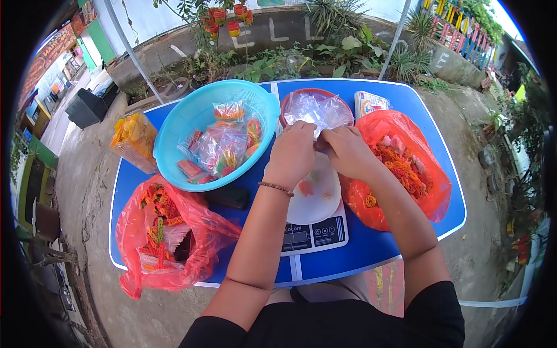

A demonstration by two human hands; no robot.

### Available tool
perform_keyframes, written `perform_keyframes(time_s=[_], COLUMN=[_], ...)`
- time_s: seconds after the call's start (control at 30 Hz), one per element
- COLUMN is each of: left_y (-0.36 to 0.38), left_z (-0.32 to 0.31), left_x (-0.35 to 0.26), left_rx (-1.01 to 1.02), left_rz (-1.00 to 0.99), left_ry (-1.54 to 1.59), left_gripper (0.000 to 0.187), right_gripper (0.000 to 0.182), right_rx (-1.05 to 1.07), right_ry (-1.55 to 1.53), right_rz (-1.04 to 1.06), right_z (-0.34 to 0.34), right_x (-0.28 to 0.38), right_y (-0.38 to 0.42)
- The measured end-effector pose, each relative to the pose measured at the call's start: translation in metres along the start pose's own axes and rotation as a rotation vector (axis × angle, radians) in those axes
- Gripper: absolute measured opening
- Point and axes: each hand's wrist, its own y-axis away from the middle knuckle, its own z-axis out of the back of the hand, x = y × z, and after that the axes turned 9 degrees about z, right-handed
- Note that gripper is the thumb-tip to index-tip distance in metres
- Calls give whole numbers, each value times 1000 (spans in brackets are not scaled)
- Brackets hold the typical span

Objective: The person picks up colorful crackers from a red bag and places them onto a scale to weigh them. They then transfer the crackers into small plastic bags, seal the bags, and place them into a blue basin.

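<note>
Both hands meet over the scale, in front of a red bowl [284, 104] that holds clear plastic bags. My left hand [293, 152] is closed at the fingertips on a clear plastic bag [315, 129]. Pinched on the same bag from the right is my right hand [349, 152]. Beneath them a white plate [316, 206] with small orange and pale bits rests on a digital scale [331, 231]. To the left, a light blue basket [168, 165] holds several filled clear packets [223, 148].
Red plastic bags with orange and pink snacks lie at left [130, 232] and right [438, 185] on the blue table [261, 255]. A yellow snack pack [136, 142], a dark object [230, 197] and a white pack [371, 102] are also there.
</note>
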Motion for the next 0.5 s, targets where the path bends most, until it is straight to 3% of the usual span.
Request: perform_keyframes(time_s=[0.1,0.3,0.5], left_y=[-3,-6,-3], left_z=[5,17,45], left_x=[0,-15,-24], left_rx=[73,-57,64], left_rz=[-27,-191,-78], left_ry=[18,124,451], left_gripper=[32,37,21], right_gripper=[18,13,24], right_rx=[-104,-398,-726], right_ry=[-10,-42,-96], right_rz=[-15,88,182], right_z=[4,22,27], right_x=[2,16,50], right_y=[-2,-5,2])
